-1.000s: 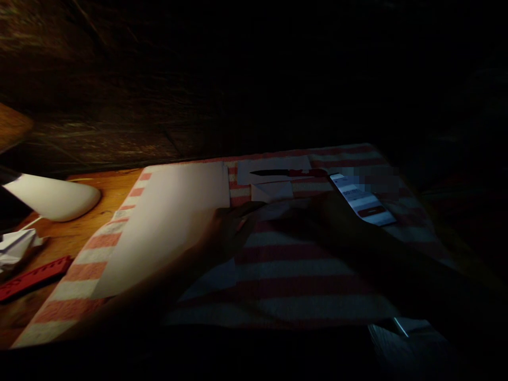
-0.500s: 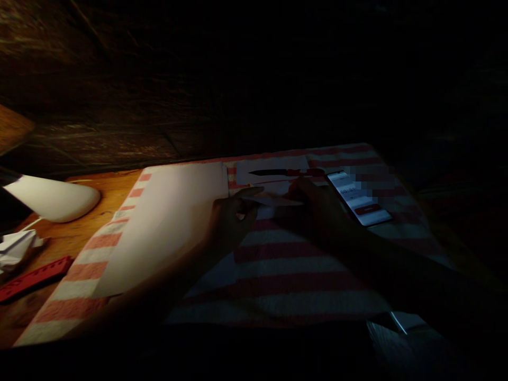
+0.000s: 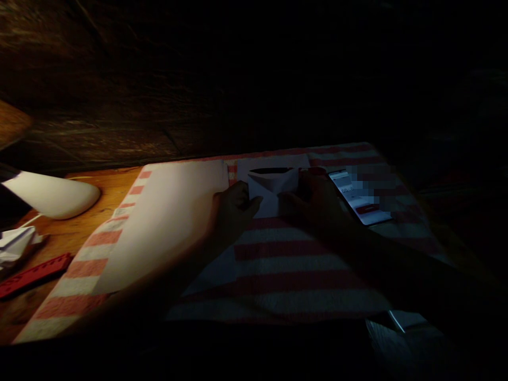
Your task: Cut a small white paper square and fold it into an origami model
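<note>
Between my two hands is a small piece of folded white paper (image 3: 270,193), its creased face turned toward me. My left hand (image 3: 237,203) pinches its left edge, thumb in front. On the other side my right hand (image 3: 307,196) grips the right edge, with the thumb across the front; its other fingers are lost in shadow. Just behind the paper lies a knife with a dark blade (image 3: 272,170) and a red handle, partly covered by my right hand. A large white sheet (image 3: 166,211) lies under my left forearm.
A striped red-and-white cloth (image 3: 293,280) covers much of the wooden table (image 3: 111,180). A lit phone (image 3: 359,198) lies right of my right hand. At far left are a white lamp base (image 3: 59,196), crumpled white paper (image 3: 16,243) and a red perforated strip (image 3: 35,275).
The folded paper was held nearly flat and edge-on; now it is tilted up with its creased face showing. Both hands have turned slightly with it, still gripping its sides.
</note>
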Demonstrator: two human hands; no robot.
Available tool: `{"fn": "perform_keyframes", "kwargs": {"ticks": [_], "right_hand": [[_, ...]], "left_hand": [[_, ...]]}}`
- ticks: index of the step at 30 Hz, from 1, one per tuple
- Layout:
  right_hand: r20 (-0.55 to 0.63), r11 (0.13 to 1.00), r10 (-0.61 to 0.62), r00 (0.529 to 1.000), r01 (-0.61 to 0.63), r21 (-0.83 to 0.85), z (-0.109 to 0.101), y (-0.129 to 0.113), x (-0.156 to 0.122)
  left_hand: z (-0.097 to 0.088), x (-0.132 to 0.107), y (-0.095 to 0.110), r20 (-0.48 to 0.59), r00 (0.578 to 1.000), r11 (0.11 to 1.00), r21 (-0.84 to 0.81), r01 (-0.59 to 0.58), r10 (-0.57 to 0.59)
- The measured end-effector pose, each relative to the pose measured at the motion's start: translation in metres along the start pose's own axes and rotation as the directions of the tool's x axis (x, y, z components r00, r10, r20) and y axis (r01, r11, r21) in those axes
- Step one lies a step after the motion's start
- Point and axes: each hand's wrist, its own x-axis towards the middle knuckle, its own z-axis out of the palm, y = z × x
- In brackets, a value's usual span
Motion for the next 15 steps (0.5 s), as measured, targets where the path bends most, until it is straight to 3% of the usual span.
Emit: {"fn": "perform_keyframes", "kwargs": {"ticks": [4,11,15], "right_hand": [[0.02,0.999,0.02,1.0,-0.019,-0.027,0.0,0.001,-0.002],[0.116,0.989,-0.103,0.988,0.089,0.116,-0.002,-0.005,-0.005],[0.175,0.987,-0.104,0.979,0.08,0.138,-0.007,-0.008,-0.005]], "left_hand": [[-0.002,-0.001,0.005,-0.009,0.999,0.992,0.116,-0.048,0.049],[-0.003,-0.002,0.012,0.04,0.988,0.983,0.095,-0.155,0.151],[-0.007,-0.001,0.01,0.092,0.974,0.969,0.119,-0.217,0.207]]}}
